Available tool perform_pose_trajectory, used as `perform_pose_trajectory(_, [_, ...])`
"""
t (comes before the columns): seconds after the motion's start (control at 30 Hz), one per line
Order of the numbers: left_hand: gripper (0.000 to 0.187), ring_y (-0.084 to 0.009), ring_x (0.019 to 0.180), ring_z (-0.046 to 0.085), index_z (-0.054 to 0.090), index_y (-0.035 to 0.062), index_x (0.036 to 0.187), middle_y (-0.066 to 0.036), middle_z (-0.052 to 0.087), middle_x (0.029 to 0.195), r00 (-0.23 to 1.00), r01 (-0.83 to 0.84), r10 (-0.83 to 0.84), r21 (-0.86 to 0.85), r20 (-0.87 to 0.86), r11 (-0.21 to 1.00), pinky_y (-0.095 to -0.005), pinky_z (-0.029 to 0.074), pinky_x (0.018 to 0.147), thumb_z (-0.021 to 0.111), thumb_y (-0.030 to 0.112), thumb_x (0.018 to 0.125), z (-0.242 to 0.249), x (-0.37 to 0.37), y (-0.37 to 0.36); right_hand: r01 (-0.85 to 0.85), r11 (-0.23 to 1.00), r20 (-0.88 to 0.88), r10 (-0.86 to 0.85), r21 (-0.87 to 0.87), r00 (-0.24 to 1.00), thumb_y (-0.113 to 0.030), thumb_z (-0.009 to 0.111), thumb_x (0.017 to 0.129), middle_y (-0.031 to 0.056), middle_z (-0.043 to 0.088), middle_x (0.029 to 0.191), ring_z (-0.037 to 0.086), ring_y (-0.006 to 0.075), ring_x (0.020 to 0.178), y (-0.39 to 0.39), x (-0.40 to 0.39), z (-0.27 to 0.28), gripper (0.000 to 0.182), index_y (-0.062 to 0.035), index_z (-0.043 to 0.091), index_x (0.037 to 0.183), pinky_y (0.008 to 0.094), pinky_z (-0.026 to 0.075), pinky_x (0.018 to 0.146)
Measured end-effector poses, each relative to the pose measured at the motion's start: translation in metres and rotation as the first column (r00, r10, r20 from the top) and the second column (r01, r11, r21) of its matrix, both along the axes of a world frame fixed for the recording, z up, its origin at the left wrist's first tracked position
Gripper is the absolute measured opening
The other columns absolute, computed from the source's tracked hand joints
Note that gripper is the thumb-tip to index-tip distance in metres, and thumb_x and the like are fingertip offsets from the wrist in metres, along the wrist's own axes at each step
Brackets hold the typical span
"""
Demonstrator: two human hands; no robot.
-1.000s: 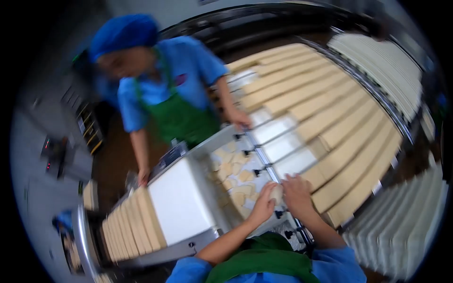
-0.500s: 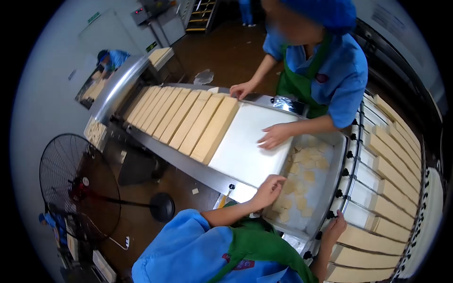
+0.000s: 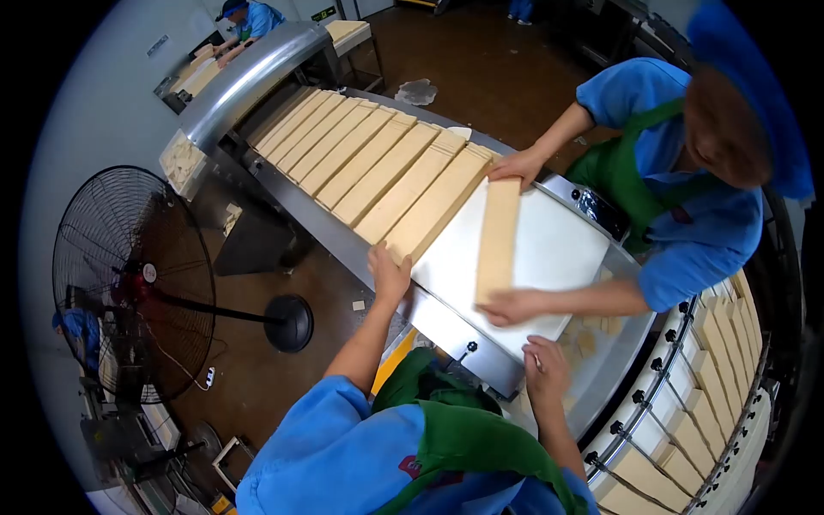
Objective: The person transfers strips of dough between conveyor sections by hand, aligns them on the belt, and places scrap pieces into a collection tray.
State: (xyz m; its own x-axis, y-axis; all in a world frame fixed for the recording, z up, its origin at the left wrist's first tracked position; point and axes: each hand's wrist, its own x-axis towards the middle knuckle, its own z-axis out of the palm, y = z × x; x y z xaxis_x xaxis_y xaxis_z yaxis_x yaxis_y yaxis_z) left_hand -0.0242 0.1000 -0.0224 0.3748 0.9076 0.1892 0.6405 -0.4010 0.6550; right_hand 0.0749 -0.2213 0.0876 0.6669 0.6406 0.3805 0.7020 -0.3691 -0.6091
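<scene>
two hands at the belt's near edge, left hand (image 3: 389,273) touching a wafer row (image 3: 438,203), right hand (image 3: 545,367) empty

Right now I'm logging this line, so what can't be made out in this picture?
Head view only:
- Left hand: its fingertips curl over the belt edge beside the end of a wafer row, hidden.
- Right hand: its palm is turned away; whether it holds anything is unclear.
- Broken pieces: mostly behind the co-worker's forearm.

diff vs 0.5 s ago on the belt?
Left hand moved from the scrap tray up to the end of the nearest strip row. Co-worker now holds one strip at both ends, crosswise on the white belt. Right hand remains empty, now at the belt edge.
</scene>
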Motion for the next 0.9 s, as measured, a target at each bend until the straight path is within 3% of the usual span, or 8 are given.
perform_pose_trajectory(0.03, [0.07,-0.0446,0.118,0.037,0.036,-0.0019,0.13,-0.026,0.037,0.129,0.998,0.008,-0.013,-0.095,-0.054,0.995,-0.0449,0.037,0.099,0.073,0.021,0.076,0.002,0.001,0.009,-0.029,1.0,-0.001,0.029,-0.003,1.0,0.001,0.067,0.072,0.0115,0.066,0.089,0.061,0.0304,0.081,0.021,0.004,0.006,0.012,-0.0041,0.066,0.083,0.0382,0.048,0.076])
perform_pose_trajectory(0.2, [0.08,-0.0448,0.115,0.039,0.035,-0.0037,0.131,-0.025,0.037,0.13,0.966,0.15,-0.188,-0.214,-0.175,0.965,-0.0452,0.038,0.098,0.079,0.022,0.069,0.011,0.02,0.028,-0.1,0.995,-0.003,0.1,-0.02,0.995,-0.008,0.065,0.081,0.0128,0.065,0.095,0.059,0.0312,0.09,0.131,0.047,-0.013,0.012,-0.0024,0.067,0.091,0.0373,0.047,0.081])
perform_pose_trajectory(0.3, [0.083,-0.0448,0.113,0.04,0.034,-0.0046,0.131,-0.024,0.037,0.129,0.951,0.209,-0.248,-0.208,-0.183,0.955,-0.0454,0.038,0.097,0.08,0.022,0.067,0.02,0.023,0.025,-0.108,0.986,0.031,0.112,-0.126,0.993,-0.017,0.066,0.082,0.0181,0.058,0.115,0.052,0.0345,0.106,0.178,0.073,-0.033,0.028,-0.0022,0.063,0.106,0.0405,0.044,0.089])
perform_pose_trajectory(0.37, [0.085,-0.0441,0.109,0.043,0.034,-0.0045,0.131,-0.024,0.04,0.127,0.949,0.242,-0.27,-0.173,-0.165,0.955,-0.0452,0.04,0.095,0.08,0.025,0.067,0.018,0.023,0.026,-0.051,0.94,0.046,0.071,-0.338,0.996,-0.03,0.065,0.082,0.0226,0.04,0.135,0.041,0.0382,0.119,0.211,0.092,-0.057,0.053,-0.0035,0.051,0.126,0.0456,0.04,0.096])
perform_pose_trajectory(0.47, [0.089,-0.0443,0.106,0.046,0.032,-0.0049,0.132,-0.023,0.041,0.125,0.926,0.275,-0.329,-0.263,-0.186,0.925,-0.0449,0.04,0.094,0.081,0.028,0.066,0.028,0.021,0.032,0.075,0.848,-0.011,-0.095,-0.524,0.995,-0.043,0.061,0.083,0.0239,0.024,0.146,0.033,0.0387,0.126,0.262,0.123,-0.089,0.071,-0.0055,0.038,0.138,0.0491,0.036,0.099])
perform_pose_trajectory(0.63, [0.095,-0.0361,0.097,0.058,0.025,-0.0075,0.138,-0.024,0.042,0.122,0.841,0.355,-0.367,-0.106,-0.398,0.929,-0.0485,0.041,0.087,0.068,0.049,0.075,0.023,0.021,0.033,0.171,0.796,-0.077,-0.264,-0.581,0.962,-0.051,0.053,0.085,0.021,0.015,0.152,0.03,0.0363,0.131,0.341,0.17,-0.076,0.073,-0.0138,0.031,0.144,0.0498,0.035,0.1])
perform_pose_trajectory(0.73, [0.095,-0.039,0.114,0.048,0.024,-0.0097,0.137,-0.027,0.041,0.126,0.837,0.378,-0.447,-0.258,-0.316,0.889,-0.0508,0.04,0.092,0.068,0.048,0.076,0.023,0.021,0.038,0.215,0.738,-0.01,-0.288,-0.64,0.958,-0.056,0.048,0.086,0.0189,0.009,0.154,0.028,0.0382,0.135,0.373,0.19,-0.074,0.072,-0.0232,0.026,0.147,0.0471,0.036,0.103])
perform_pose_trajectory(0.9, [0.096,-0.0424,0.111,0.048,0.023,-0.013,0.135,-0.03,0.039,0.125,0.819,0.44,-0.461,-0.143,-0.34,0.887,-0.0487,0.042,0.091,0.066,0.049,0.077,0.02,0.02,0.037,0.192,0.683,-0.017,-0.287,-0.705,0.958,-0.063,0.046,0.085,0.0245,0.013,0.151,0.022,0.0408,0.138,0.384,0.203,-0.082,0.076,-0.0226,0.026,0.146,0.0469,0.034,0.106])
